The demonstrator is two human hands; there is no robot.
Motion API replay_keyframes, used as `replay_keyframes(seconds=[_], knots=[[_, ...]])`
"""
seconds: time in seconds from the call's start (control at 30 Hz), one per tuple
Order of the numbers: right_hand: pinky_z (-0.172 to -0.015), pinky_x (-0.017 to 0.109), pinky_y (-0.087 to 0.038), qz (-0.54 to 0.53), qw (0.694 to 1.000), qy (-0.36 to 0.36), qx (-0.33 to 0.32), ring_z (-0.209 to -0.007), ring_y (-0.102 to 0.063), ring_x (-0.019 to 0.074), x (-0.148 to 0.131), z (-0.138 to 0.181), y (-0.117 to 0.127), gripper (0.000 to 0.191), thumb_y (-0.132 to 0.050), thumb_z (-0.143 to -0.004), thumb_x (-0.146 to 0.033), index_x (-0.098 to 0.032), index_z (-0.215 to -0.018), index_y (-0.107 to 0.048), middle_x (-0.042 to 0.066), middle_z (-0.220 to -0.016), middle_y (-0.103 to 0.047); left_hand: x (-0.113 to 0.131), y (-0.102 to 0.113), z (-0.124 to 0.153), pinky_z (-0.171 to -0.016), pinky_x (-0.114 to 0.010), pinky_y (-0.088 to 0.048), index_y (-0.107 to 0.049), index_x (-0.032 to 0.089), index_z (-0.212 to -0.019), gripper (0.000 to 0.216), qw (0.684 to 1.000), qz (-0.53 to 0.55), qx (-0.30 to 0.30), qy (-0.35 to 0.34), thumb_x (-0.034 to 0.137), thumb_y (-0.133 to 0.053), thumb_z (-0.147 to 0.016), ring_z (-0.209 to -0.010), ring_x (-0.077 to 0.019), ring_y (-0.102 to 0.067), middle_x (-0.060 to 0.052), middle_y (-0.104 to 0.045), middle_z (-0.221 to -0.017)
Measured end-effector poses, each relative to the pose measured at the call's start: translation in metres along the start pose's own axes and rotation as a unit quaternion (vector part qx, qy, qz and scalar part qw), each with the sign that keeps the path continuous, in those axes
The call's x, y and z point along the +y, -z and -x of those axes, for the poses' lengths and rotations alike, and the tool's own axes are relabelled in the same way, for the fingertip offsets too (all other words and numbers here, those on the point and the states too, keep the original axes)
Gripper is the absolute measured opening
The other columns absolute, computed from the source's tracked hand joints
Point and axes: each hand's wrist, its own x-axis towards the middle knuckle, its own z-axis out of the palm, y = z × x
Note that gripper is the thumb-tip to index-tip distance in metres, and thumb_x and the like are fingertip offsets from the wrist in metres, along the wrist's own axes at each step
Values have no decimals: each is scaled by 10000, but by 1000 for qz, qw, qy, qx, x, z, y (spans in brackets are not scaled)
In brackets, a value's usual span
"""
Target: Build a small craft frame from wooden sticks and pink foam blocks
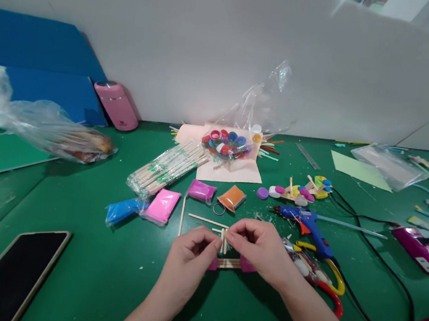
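My left hand (191,262) and my right hand (261,252) meet over the green table (87,270), both pinched on short wooden sticks (224,240) held upright between the fingertips. Just below them lies a small stick frame with pink caps at its ends (230,263). More loose sticks (207,220) lie just beyond the hands. A blue glue gun (308,225) rests to the right of my right hand. Red and yellow scissors (330,284) lie beside my right wrist.
Clay packets in blue (120,210), pink (162,206), magenta (201,190) and orange (231,197) lie ahead. A chopstick bundle (166,167), a bag of bottle caps (226,144), a pink flask (116,105), a phone (13,274) and black cables (378,253) surround them.
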Motion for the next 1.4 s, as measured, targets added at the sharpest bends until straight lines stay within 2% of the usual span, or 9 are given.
replay_keyframes(seconds=[0.87,1.07,1.17,1.23,1.3,1.4], knots=[[-469,195,-336,-22,1000,-15,7,-508,-407,84,-1,2,-3,189,-557,-741,-302,-135,-660,-597,-24,-562,-504,-2,-1,-1,-527,-214,-332,-541,151,-578,201,1000,15,-11,21,242,-557,-756,-519,-109,-438,23,-496,-517],[-509,198,-357,-61,998,-6,-4,-555,-443,92,-1,3,-4,183,-544,-766,-280,-126,-703,-619,-13,-599,-530,-6,1,-1,-509,-203,-328,-539,143,-580,200,994,95,-14,55,250,-586,-742,-505,-95,-416,32,-481,-505],[-508,200,-361,-89,996,-19,-5,-550,-434,88,1,8,-6,177,-566,-759,-294,-127,-775,-623,-11,-626,-527,-7,1,-1,-481,-191,-320,-548,135,-589,177,982,171,-14,72,238,-616,-717,-495,-81,-396,37,-461,-523],[-493,198,-360,-102,994,-23,-11,-541,-412,80,3,12,-7,231,-601,-739,-308,-153,-910,-609,-6,-701,-532,-7,1,-2,-477,-190,-319,-550,130,-587,175,975,206,-14,83,234,-628,-705,-501,-80,-394,34,-458,-537],[-501,198,-369,-88,996,0,-13,-563,-403,81,4,16,-8,360,-649,-706,-307,-211,-1043,-566,-2,-807,-525,-8,1,-2,-481,-193,-319,-550,128,-585,181,969,227,-17,91,238,-630,-705,-507,-80,-394,30,-457,-547],[-529,197,-383,-37,998,57,-11,-628,-415,99,4,20,-8,495,-697,-666,-279,-294,-1126,-515,-3,-902,-500,-8,1,-2,-481,-192,-311,-546,127,-582,187,965,244,-25,98,237,-630,-708,-508,-76,-395,30,-456,-553]])
